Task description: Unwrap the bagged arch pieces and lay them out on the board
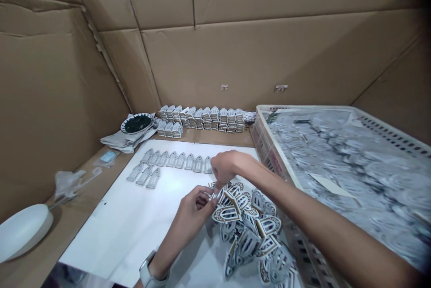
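Low at the edge of a loose heap of arch-shaped cutout pieces point(249, 225), my left hand point(193, 211) is closed, its thumb and forefinger pinching a white arch-shaped piece. My right hand point(225, 168) comes over from the right with curled fingers pointing down, meeting the left fingertips at the heap's upper left. What those right fingers grip is mostly hidden. The heaped pieces are white and grey with gold-brown scrolled faces and slotted middles. Similar grey pieces point(171, 159) lie flat on the white board point(117, 220), in one long row and a short row of 3.
Stacks of arch pieces point(205, 118) line the back. A large white plastic crate point(289, 167) of plastic-wrapped items stands right. At left are a dark-filled dish point(136, 123) on folded cloths, a small blue item point(108, 156) and a white bowl point(25, 232). Cardboard walls point(229, 59) enclose the space.
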A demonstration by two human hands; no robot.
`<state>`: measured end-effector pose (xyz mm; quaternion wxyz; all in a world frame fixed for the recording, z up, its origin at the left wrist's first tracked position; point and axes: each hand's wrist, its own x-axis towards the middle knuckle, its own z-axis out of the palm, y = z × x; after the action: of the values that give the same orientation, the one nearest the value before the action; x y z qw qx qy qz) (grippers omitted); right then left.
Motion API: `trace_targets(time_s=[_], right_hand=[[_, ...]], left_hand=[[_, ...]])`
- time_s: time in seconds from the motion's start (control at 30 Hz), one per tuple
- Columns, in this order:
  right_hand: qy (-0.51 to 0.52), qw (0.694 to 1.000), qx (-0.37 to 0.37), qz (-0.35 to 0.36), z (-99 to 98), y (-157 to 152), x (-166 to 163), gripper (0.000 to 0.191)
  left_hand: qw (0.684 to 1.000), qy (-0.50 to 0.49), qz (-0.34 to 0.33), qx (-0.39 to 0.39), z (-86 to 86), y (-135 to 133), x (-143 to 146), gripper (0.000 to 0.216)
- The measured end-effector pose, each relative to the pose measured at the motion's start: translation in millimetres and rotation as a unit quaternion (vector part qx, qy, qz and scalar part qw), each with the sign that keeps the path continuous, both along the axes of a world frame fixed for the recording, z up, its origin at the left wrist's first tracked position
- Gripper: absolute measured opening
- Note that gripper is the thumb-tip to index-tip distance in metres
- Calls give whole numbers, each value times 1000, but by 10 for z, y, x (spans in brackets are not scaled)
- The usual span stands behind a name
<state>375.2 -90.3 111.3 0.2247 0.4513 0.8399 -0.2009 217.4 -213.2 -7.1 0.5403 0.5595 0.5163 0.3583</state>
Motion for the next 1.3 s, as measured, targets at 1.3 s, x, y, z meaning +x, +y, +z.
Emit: trace_targets(time_s=[1.3], right_hand=[[301, 926, 228, -16, -161, 209, 75, 9]], left_hand=[[771, 451, -37, 449, -141, 203, -1693, 29]])
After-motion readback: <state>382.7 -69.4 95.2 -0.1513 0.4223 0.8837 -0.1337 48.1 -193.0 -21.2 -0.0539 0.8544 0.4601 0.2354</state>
